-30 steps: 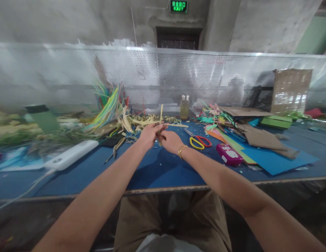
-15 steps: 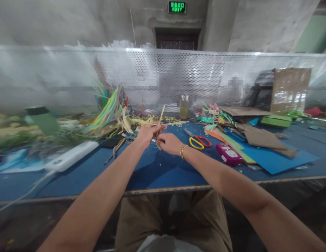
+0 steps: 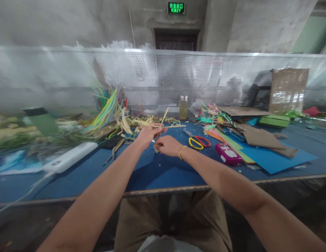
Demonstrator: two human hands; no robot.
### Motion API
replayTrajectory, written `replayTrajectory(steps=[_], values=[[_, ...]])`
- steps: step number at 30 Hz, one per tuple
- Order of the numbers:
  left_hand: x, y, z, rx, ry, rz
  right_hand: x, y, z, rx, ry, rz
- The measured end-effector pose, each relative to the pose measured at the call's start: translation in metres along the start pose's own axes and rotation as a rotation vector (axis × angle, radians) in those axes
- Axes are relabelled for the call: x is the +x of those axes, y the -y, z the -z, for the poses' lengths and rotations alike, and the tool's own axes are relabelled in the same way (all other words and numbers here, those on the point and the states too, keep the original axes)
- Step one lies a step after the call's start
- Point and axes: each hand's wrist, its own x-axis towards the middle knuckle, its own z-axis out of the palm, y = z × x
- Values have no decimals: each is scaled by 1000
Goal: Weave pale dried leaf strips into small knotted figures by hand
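Observation:
Pale yellow, straw-like strips [image 3: 165,116] cross one another above the blue table, one standing up at a slant and another pointing right. My left hand [image 3: 148,134] is closed around them where they cross. Just below and to the right, my right hand [image 3: 167,144], with a gold bracelet at the wrist, pinches the lower end of a strip, which shows under its fingertips. The fingers hide the exact crossing point. Scissors [image 3: 196,142] with one yellow and one red handle lie to the right of my right hand.
Dried pale husks [image 3: 126,122] and a bundle of coloured strips [image 3: 107,108] lie left. A white power strip [image 3: 70,157] is at front left. Rightward are a purple box [image 3: 227,154], blue sheets [image 3: 273,162] and cardboard [image 3: 265,140]. A glass bottle [image 3: 183,110] stands before the perforated metal screen [image 3: 194,73].
The upright strip has tilted further to the right. My right hand has moved slightly down, its fingers still pinched. My left hand stays nearly in place.

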Motion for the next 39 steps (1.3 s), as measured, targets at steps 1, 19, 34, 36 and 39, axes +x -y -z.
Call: replayTrajectory(steps=[1, 19, 34, 36, 39], values=[[0, 0, 0, 7, 14, -3, -1, -1, 3, 5, -2, -14], [-8, -5, -7, 78, 136, 28, 5, -43, 39, 48, -460, -288], [-12, -8, -15, 200, 124, 77, 12, -39, 26, 451, -631, -332], [-14, -9, -17, 229, 134, 76, 11, -38, 26, 437, -660, -323], [-14, -10, -18, 300, 164, 62, 10, -38, 27, 430, -684, -298]])
